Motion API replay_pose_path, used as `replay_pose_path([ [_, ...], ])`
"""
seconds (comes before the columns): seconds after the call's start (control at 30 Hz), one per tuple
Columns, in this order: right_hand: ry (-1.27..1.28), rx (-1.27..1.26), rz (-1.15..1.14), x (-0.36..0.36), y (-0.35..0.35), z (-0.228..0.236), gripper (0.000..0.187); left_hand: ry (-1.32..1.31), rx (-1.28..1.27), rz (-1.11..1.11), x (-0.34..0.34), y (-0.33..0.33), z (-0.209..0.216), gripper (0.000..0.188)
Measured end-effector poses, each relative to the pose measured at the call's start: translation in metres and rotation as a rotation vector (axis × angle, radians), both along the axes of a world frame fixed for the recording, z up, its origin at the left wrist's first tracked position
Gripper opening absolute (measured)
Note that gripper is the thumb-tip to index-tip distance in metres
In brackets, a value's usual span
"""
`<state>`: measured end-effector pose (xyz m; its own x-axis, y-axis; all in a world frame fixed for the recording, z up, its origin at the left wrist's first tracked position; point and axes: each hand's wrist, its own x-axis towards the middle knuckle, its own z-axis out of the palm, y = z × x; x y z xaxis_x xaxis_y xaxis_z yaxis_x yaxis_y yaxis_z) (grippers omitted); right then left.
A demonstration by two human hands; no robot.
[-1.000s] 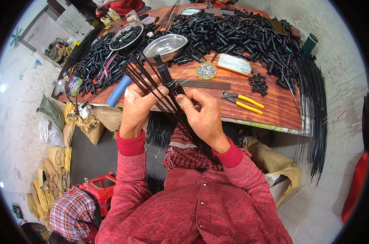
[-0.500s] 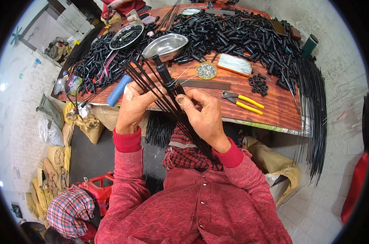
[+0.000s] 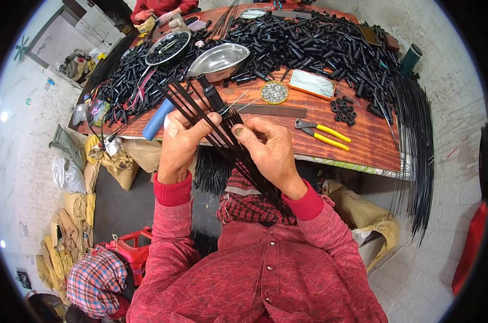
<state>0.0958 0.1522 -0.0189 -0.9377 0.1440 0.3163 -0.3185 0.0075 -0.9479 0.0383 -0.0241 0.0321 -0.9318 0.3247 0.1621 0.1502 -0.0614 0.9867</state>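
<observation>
Above the table's near edge, both my hands are closed on a bundle of thin black rods (image 3: 192, 107) that looks like umbrella ribs. The rods slant from upper left down toward my lap. Among them stands a black ribbed tube (image 3: 212, 92), tilted, its lower end between my hands. My left hand (image 3: 180, 139) pinches rods beside the tube, thumb on top. My right hand (image 3: 269, 151) presses thumb and forefinger together on the bundle just below the tube. Thin silvery wire (image 3: 243, 100) shows beside the tube; whether it is attached is unclear. My other fingertips are partly hidden.
Yellow-handled pliers (image 3: 330, 137), a dish of small metal pieces (image 3: 274, 92), a tray of wires (image 3: 311, 84) and black rings (image 3: 343, 111) lie ahead. Black tubes (image 3: 308, 46) heap behind a metal bowl (image 3: 219, 60). Long rods (image 3: 419, 161) hang at right. Co-workers sit far left and lower left.
Both hands keep their hold on the bundle. The tube's top has shifted slightly left and down. At the far left, a co-worker's hands and sleeves have come further into view.
</observation>
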Motion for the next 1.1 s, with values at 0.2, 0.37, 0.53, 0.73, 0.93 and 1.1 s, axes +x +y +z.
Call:
replay_pose_path([
  [0.2, -0.036, -0.042, 0.079, -0.003, 0.003, -0.004, 0.019, 0.085, -0.004, -0.001, 0.002, -0.001, -0.005, 0.034],
  [0.37, -0.167, -0.205, 0.346, -0.012, 0.016, -0.007, 0.019, 0.102, 0.052, -0.023, 0.002, -0.003, -0.008, 0.035],
  [0.53, -0.216, -0.339, 0.399, -0.011, 0.017, 0.0, 0.025, 0.098, 0.079, -0.049, 0.0, -0.002, -0.01, 0.036],
  [0.73, -0.236, -0.326, 0.449, -0.013, 0.023, 0.014, 0.028, 0.084, 0.171, -0.111, -0.003, 0.002, -0.001, 0.033],
  [0.93, -0.128, -0.272, 0.372, -0.009, 0.021, 0.022, 0.027, 0.145, 0.074, -0.264, -0.021, 0.0, 0.021, 0.035],
  [1.1, 0.005, -0.242, 0.289, -0.027, 0.01, -0.004, 0.022, 0.195, 0.102, -0.16, -0.033, -0.002, -0.001, 0.035],
])
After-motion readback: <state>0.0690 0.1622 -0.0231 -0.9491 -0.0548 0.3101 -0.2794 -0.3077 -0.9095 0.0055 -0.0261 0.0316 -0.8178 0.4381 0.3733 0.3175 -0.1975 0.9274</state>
